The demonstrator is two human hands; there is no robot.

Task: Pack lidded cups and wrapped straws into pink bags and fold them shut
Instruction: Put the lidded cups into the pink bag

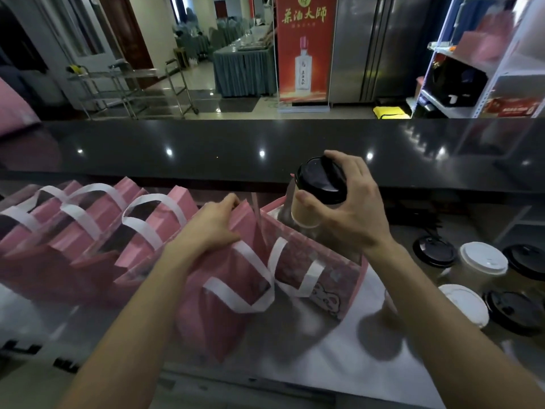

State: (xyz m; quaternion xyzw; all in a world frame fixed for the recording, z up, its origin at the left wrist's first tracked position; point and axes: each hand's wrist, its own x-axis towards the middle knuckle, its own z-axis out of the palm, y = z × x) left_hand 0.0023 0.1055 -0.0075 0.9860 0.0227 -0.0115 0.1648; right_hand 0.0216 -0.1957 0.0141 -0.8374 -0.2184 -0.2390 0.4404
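Above the open mouth of the pink paper bag with white handles (295,261), a beige cup with a black lid (320,187) hung in the right hand (354,208), fingers curled round its lid. The left hand (212,225) gripped the bag's top edge, holding it open. The cup might have caught the bag's rim and tipped if lowered off-centre. More lidded cups (483,261) stood on the desk (324,349) to the right.

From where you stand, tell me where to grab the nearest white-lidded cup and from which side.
Grip the white-lidded cup around its lid rim from above: it stands upright, and the black-lidded cup crowds its right side, so the top looks the freest way in.
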